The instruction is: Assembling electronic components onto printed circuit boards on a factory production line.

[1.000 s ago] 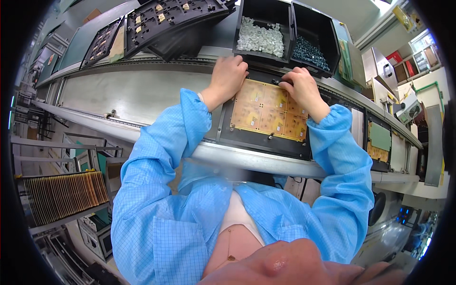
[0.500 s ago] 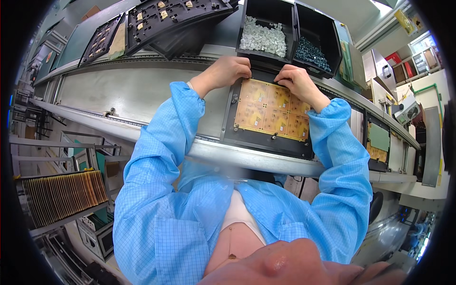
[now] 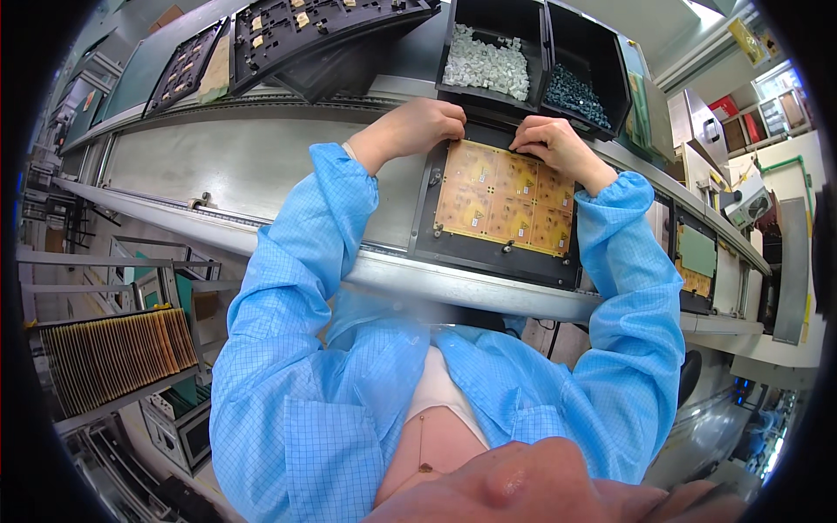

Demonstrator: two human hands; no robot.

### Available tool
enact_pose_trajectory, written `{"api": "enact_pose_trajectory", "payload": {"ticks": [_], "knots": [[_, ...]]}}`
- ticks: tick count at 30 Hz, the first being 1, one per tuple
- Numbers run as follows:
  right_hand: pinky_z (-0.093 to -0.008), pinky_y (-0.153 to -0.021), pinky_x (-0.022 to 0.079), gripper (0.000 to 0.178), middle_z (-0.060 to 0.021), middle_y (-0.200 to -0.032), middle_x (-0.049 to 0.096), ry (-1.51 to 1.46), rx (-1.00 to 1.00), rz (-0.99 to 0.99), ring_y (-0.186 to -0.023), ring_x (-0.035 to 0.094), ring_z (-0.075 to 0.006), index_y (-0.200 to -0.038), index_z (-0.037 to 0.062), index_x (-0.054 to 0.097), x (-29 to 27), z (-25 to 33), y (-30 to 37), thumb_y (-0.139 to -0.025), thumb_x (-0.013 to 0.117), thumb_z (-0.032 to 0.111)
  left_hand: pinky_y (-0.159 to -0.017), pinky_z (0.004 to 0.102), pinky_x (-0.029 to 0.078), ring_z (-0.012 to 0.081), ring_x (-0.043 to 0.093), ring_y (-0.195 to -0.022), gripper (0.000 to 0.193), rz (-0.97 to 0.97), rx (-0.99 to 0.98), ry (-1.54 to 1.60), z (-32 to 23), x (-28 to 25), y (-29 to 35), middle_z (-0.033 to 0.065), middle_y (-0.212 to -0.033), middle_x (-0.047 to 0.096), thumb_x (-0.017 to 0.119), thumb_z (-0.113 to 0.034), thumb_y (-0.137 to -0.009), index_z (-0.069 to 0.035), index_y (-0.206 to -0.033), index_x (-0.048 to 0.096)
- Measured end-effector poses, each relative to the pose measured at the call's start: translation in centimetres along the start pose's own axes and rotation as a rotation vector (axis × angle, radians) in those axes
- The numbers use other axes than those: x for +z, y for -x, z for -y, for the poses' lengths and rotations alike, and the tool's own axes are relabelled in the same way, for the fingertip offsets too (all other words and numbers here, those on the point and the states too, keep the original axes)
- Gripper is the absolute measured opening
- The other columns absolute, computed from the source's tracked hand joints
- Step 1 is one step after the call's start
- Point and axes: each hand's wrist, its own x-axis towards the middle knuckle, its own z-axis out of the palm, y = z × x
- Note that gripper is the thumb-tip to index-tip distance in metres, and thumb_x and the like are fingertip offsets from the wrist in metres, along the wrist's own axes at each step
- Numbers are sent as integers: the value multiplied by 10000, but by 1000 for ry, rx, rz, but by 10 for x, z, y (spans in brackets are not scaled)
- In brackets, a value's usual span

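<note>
A yellow-brown circuit board panel with several repeated sections lies in a black carrier frame on the metal conveyor in front of me. At the panel's far left corner is my left hand, its fingers curled and thumb pressed in. My right hand is bent over the far edge, right of the panel's middle, fingertips pinched together. What either pinch holds, if anything, is too small or hidden to name. Small knobs stand along the carrier's near side.
Behind the carrier, one black bin holds white pieces and another dark blue ones. Black trays lean at the back left. Farther right along the conveyor is another carrier. A rack of upright boards stands low at left.
The carrier with its panel has shifted slightly to the right, and both hands have moved with it. My right hand's fingers stay pinched at the far edge.
</note>
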Motion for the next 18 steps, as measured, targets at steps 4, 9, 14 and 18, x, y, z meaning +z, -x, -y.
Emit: {"api": "enact_pose_trajectory", "payload": {"ticks": [4, 9, 14, 18], "knots": [[-339, -764, 554, 69, -97, -902, 658, 89, 7, 38, -835, 658, -270, -888, -9, 707, -1, 8, -1, -834, 678, 23, -771, 375, 540, 285, 637, -913, 83, 45, 20, -60, -4, -2, 0, 61, -1010, 658, 646, -18, -800, -58, -869, 670], [-344, -784, 551, 243, -117, -1017, 631, 229, 14, -87, -886, 652, -288, -1098, 21, 642, 0, 15, 20, -855, 659, 25, -793, 369, 480, 252, 574, -908, 199, -16, 110, -4, -23, -16, 12, 43, -941, 604, 738, -250, -818, -89, -857, 628], [-326, -778, 539, 269, -121, -1070, 616, 149, 112, -230, -893, 652, -261, -1133, 17, 616, -10, 29, 71, -867, 650, -3, -773, 320, 428, 219, 525, -851, 334, 69, 146, -99, -36, -9, 30, 26, -852, 529, 719, -401, -793, -103, -895, 608], [-292, -736, 527, 226, -104, -1049, 621, 83, 250, -358, -816, 645, -183, -1098, 11, 652, -7, 14, 114, -873, 657, -7, -738, 317, 427, 189, 527, -818, 273, 20, 284, -272, -25, 3, 23, 8, -809, 514, 653, -351, -865, -119, -783, 536]]}}
